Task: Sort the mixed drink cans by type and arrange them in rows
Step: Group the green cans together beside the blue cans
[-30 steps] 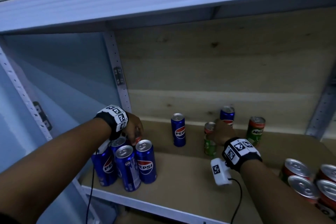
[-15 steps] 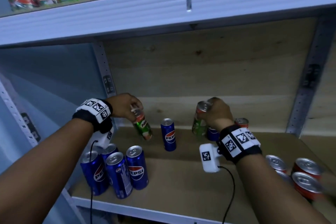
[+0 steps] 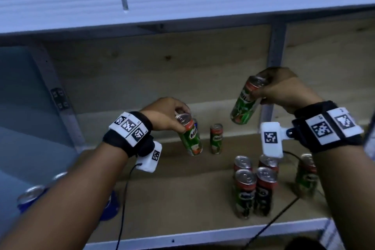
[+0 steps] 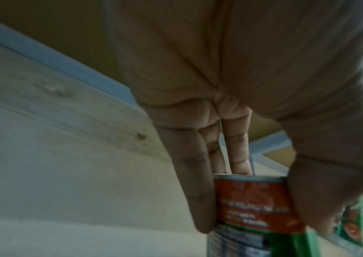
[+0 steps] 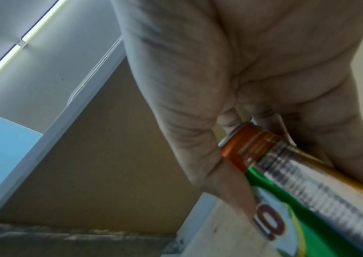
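My left hand (image 3: 174, 116) grips a green Milo can (image 3: 191, 140) by its top, tilted, just above the wooden shelf (image 3: 182, 189); the left wrist view shows fingers and thumb pinching the same can (image 4: 255, 208). My right hand (image 3: 280, 89) holds a second green Milo can (image 3: 244, 105) by its top, tilted and lifted high above the shelf, also seen as the can (image 5: 308, 191) in the right wrist view. One Milo can (image 3: 216, 139) stands upright at the back. A group of several Milo cans (image 3: 254, 189) stands at the front right.
Blue Pepsi cans (image 3: 30, 197) stand at the front left, partly hidden by my left arm. A metal upright (image 3: 274, 63) rises behind my right hand. The upper shelf (image 3: 182, 0) hangs overhead with packets on it. Cables trail from both wrist cameras.
Both hands have carried their Milo cans to the right, the right one higher. The view has swung right, bringing the Milo group into view and pushing the Pepsi cans to the left edge.
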